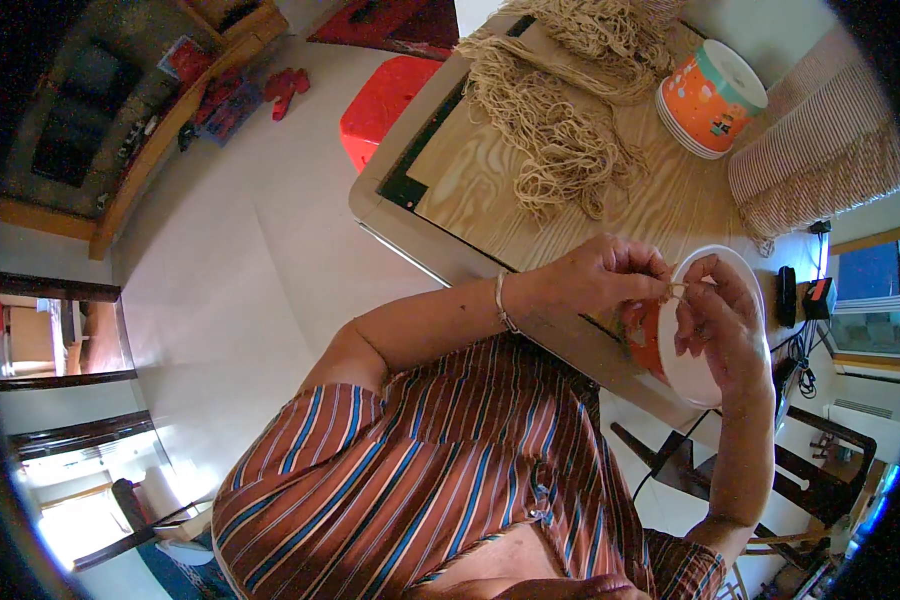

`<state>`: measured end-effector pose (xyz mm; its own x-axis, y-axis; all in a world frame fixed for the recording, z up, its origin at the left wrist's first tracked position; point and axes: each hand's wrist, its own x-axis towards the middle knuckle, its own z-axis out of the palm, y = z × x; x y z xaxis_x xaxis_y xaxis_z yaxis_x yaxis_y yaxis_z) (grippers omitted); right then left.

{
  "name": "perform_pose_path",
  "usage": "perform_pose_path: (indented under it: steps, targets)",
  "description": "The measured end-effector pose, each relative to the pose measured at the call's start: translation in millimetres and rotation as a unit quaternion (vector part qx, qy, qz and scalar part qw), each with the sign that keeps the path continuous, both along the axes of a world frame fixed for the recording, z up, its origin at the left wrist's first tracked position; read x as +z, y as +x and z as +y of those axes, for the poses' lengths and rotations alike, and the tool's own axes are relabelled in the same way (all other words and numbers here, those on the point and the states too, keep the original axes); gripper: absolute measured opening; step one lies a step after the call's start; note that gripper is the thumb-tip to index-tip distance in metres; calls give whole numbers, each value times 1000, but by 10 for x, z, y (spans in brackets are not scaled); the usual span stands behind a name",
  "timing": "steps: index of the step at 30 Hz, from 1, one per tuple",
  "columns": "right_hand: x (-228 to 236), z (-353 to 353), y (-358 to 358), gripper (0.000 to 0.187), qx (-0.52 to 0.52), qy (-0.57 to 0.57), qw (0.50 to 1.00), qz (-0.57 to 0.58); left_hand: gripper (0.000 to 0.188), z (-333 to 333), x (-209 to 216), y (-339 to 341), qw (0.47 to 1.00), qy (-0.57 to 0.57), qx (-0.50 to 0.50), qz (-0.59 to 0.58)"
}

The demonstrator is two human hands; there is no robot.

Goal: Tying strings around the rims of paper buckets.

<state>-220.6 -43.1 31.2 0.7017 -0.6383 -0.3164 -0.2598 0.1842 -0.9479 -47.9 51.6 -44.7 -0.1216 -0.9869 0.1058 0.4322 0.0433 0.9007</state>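
My left hand [615, 277] and my right hand [727, 322] meet near the table edge, thumbs and fingertips pinched together. Between them shows a short bit of pale tan twine [678, 291], gripped from both sides. Just beneath, a round paper tub [692, 375], orange outside and white inside, opens toward me; its rim passes behind my right hand. Whether any fingers touch the tub is hard to tell. Farther back, a loose tangled heap of tan twine [565, 140] spreads across the wooden tabletop [470, 185].
A stack of orange and green paper tubs [712, 98] stands at the far right, beside large wound rolls of twine [820, 165]. Black adapters and cables [805, 300] lie to the right. A red stool [385, 105] stands past the table's left edge.
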Motion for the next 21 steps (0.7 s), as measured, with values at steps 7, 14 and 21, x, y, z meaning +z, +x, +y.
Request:
perform_pose_path:
  steps: [7, 14, 21]
  targets:
    - [117, 50, 66, 14, 67, -72, 991, 90, 16, -32, -66, -2, 1000, -9, -4, 11]
    - [73, 60, 70, 9, 78, -99, 989, 79, 18, -10, 9, 39, 999, 13, -18, -24]
    - [78, 69, 75, 11, 72, -136, 983, 96, 20, -15, 61, 66, 997, 12, -18, -73]
